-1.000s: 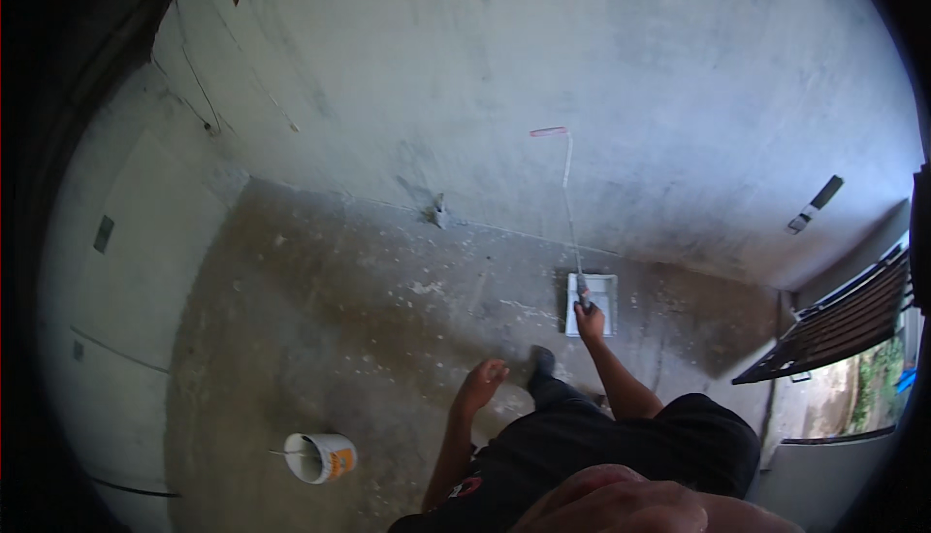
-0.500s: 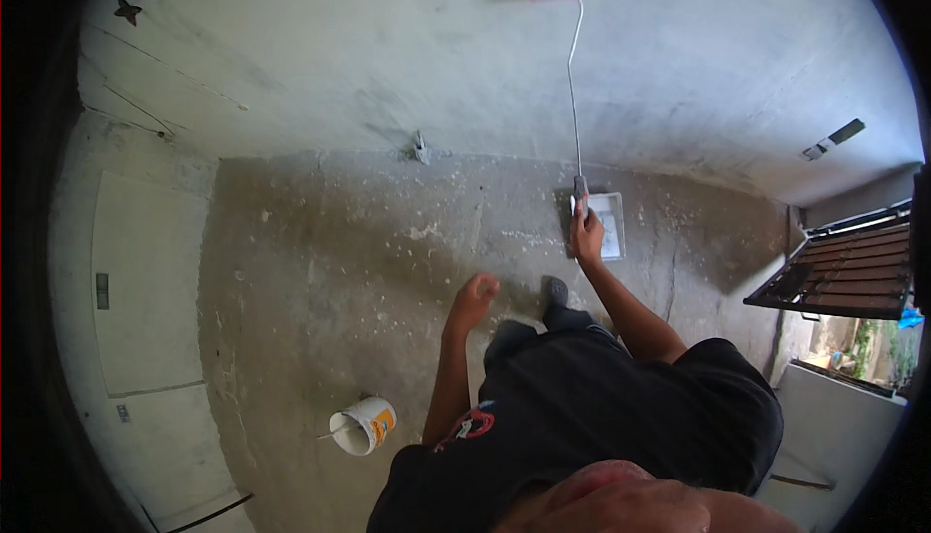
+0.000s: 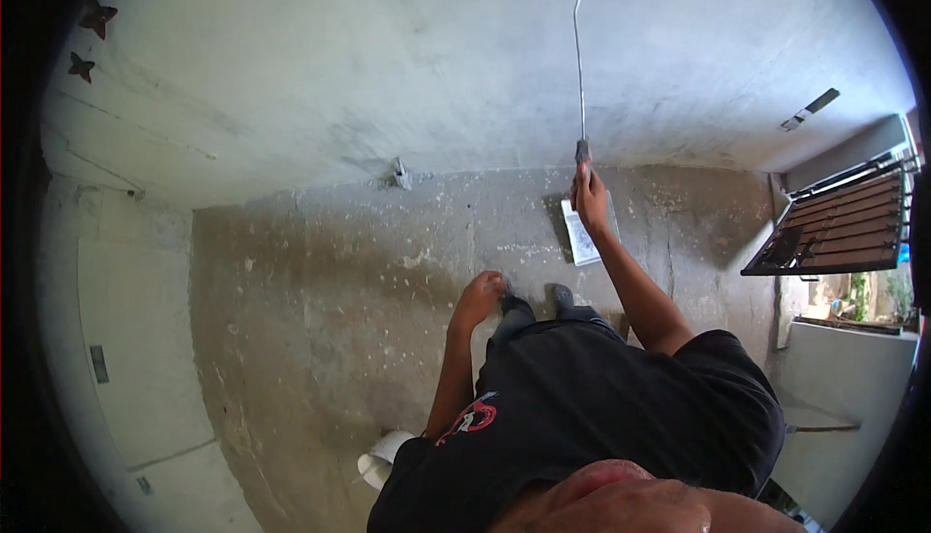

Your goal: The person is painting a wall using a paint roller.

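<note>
My right hand [image 3: 590,201] is closed around the dark grip of a paint roller [image 3: 581,72]. The roller's thin, bent metal rod points up along the pale wall [image 3: 465,77], and its head lies beyond the upper edge of the picture. Just below that hand, a white paint tray [image 3: 584,259] rests on the floor, partly covered by my wrist and forearm. My left hand [image 3: 479,300] hangs in front of my body with its fingers loosely curled, and I see nothing in it.
A white bucket [image 3: 388,448] stands at lower left, partly hidden by my sleeve. A small pale object [image 3: 401,174] sits at the wall's foot. Paint specks dot the concrete floor [image 3: 320,310]. A slatted metal gate [image 3: 834,223] stands at right, a pale door [image 3: 136,339] at left.
My right hand has gone up and forward with the roller, whose head has left the picture at the top. The view has shifted, and my body now covers part of the bucket.
</note>
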Available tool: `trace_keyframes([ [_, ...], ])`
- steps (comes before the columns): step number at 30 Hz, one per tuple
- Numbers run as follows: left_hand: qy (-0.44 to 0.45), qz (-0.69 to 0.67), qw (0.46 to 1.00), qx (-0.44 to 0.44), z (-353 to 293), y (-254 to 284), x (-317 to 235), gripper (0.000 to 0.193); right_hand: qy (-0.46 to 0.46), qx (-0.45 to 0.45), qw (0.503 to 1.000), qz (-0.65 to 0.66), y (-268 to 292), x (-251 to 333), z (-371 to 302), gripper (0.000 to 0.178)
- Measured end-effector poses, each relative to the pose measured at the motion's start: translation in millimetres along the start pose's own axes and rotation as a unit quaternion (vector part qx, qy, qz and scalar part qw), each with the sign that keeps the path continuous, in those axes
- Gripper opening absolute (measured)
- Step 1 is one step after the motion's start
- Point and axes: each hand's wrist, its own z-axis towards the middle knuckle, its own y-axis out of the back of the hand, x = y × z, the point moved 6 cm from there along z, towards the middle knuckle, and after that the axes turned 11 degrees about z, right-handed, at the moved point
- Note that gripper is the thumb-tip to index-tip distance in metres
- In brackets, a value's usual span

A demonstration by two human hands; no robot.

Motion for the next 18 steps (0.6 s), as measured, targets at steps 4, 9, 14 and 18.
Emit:
trace_keyframes([
  [4, -0.035, 0.000, 0.999, 0.006, 24, 33, 26, 0.040, -0.098, -0.080, 0.990, -0.060, 30, -84, -17, 0.059],
  [9, -0.080, 0.066, 0.994, -0.034, 49, 84, 71, 0.037, -0.106, -0.138, 0.984, -0.029, 16, -128, -57, 0.056],
  [14, -0.081, 0.017, 0.996, -0.043, 57, 127, 73, 0.036, 0.026, -0.123, 0.989, -0.076, -23, -41, 4, 0.056],
  [18, -0.048, 0.060, 0.997, 0.016, 62, 128, 54, 0.039, 0.054, -0.090, 0.993, -0.048, -63, 92, 56, 0.058],
])
